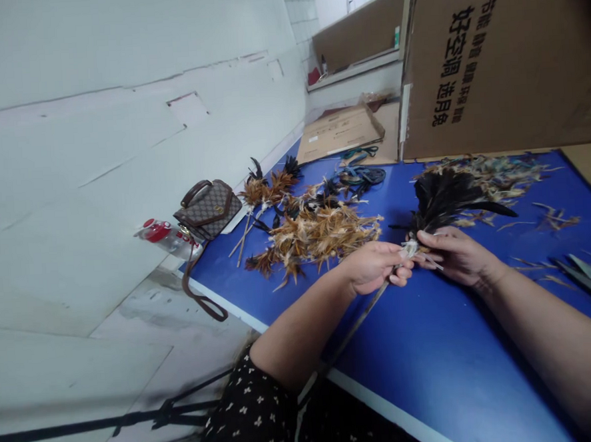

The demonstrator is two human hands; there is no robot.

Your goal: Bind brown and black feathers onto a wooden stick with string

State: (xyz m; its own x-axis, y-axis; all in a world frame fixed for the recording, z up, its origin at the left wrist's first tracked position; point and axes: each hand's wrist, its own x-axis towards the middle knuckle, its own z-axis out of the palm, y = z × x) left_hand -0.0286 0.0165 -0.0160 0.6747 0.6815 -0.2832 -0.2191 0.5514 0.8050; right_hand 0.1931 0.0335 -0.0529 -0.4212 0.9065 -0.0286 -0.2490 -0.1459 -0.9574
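Observation:
Over the blue table [399, 361] my two hands meet at the base of a bunch of black feathers [442, 199]. My left hand [376, 267] is closed around the thin stick [359, 320] of this feather duster, just below the pale quill ends. My right hand [455, 254] pinches the feathers at their base, thumb on top. The black tips fan out upward and to the right. The stick runs down to the left past the table's edge. Left of my hands lies a pile of golden-brown feathers [321, 233].
A patterned handbag [209, 209] and a bottle with a red cap [161, 232] are at the left edge. Mixed loose feathers [493, 172] lie at the back right. Scissors [587, 280] rest on the right. Cardboard [506, 68] stands behind the table.

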